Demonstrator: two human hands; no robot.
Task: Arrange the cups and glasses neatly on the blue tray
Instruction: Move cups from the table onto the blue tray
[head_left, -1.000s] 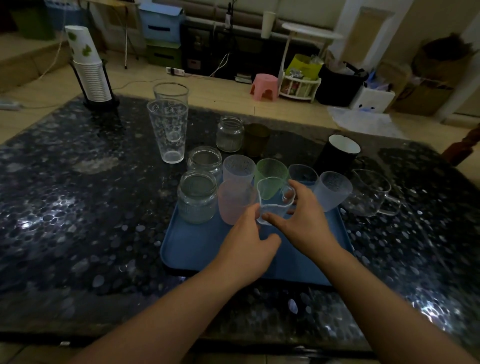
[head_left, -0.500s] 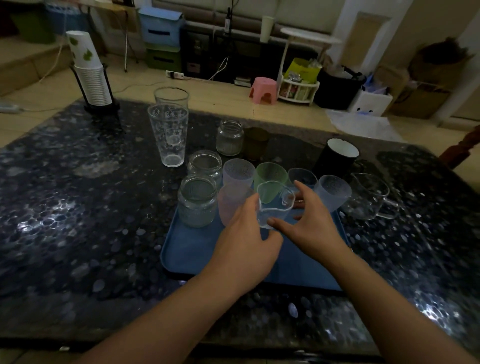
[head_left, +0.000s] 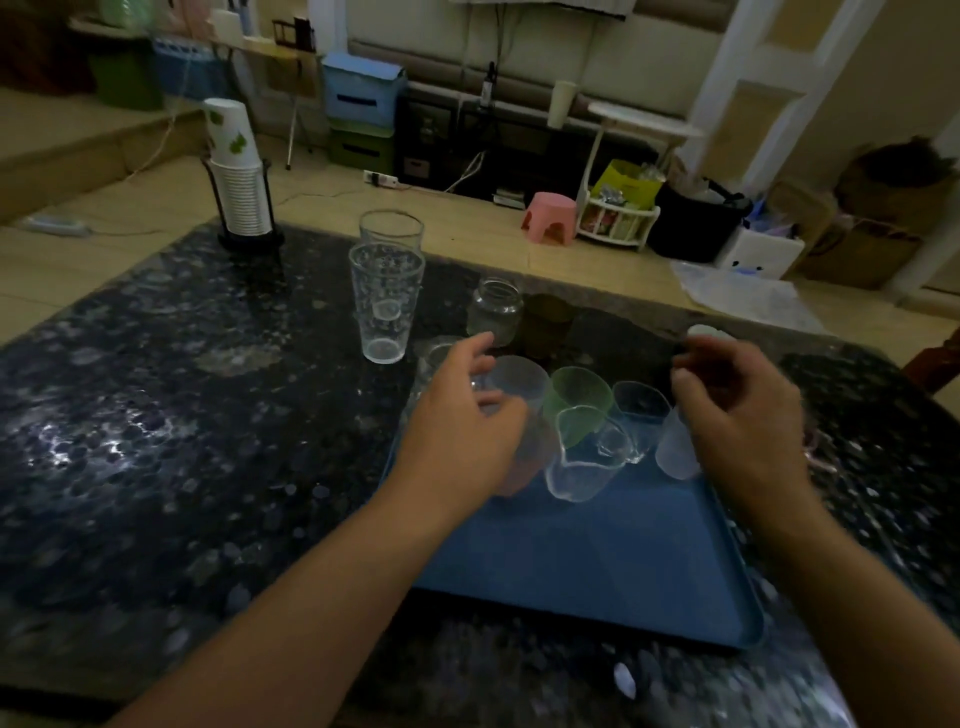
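Both hands, left hand and right hand, hover with loose, empty grip over the cups crowded at mid-frame on the blue tray, so a careless reach could tip the clear spouted cup standing between them.

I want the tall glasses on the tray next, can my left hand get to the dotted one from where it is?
Probably yes. The left hand is open, and the tall dotted glass stands just beyond it on bare table, nothing between them.

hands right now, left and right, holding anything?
Left hand: open, fingers spread over the cups, gripping nothing.
Right hand: fingers curled loosely, empty, above the blue tray.
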